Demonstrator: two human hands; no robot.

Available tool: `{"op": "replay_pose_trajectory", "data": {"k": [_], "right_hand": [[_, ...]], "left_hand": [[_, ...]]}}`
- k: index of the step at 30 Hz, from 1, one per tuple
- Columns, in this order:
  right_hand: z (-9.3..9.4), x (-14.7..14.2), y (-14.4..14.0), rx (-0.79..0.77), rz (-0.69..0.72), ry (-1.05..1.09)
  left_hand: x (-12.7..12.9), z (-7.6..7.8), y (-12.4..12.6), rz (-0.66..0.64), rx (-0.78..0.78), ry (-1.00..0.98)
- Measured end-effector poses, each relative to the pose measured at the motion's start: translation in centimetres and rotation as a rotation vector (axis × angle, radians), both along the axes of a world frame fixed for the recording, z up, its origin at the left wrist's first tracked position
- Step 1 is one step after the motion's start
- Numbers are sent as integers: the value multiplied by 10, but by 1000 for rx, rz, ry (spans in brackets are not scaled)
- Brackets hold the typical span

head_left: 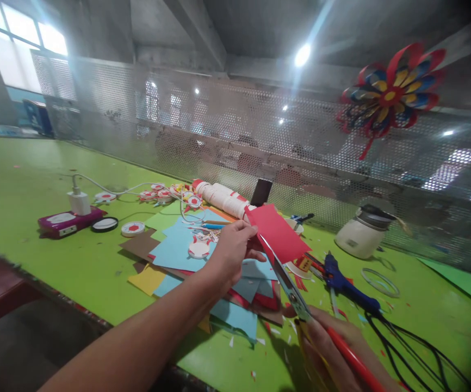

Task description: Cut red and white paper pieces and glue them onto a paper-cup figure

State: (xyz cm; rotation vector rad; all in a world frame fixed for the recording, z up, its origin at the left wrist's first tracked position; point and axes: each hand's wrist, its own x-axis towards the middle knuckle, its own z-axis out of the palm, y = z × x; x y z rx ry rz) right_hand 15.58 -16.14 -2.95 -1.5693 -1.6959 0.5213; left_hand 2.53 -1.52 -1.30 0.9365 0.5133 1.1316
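Observation:
My left hand (231, 251) pinches the left edge of a red paper sheet (278, 231) held above the green table (56, 185). My right hand (333, 348) grips red-handled scissors (290, 286) whose open blades reach up into the sheet's lower edge. Under both hands lies a loose pile of coloured paper sheets (178, 247) in blue, brown, yellow, green and red. Small paper scraps are scattered on the table near my right hand.
A blue glue gun (344, 280) with black cable lies right of the pile. A white pot (361, 234), a tape ring (380, 282), a white roll (223, 198), a pink power strip (70, 220) and round paper pieces sit behind. A paper pinwheel (390, 95) hangs on the mesh wall.

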Motion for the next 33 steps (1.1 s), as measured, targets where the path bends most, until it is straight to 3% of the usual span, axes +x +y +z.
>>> {"op": "replay_pose_trajectory", "data": {"k": [4,11,21,33], "right_hand": [[-1,3,4,-108,13,14],[0,7,6,-59,47,-32],[1,3,1,-24,-19,-65],[6,2,4,-59,37,-31]], "left_hand": [[0,0,0,13,-1,-4],[3,-3,-3,1,6,-3],[0,-3,3,1,-11,-12],[3,-3,-1,12,22,-12]]}}
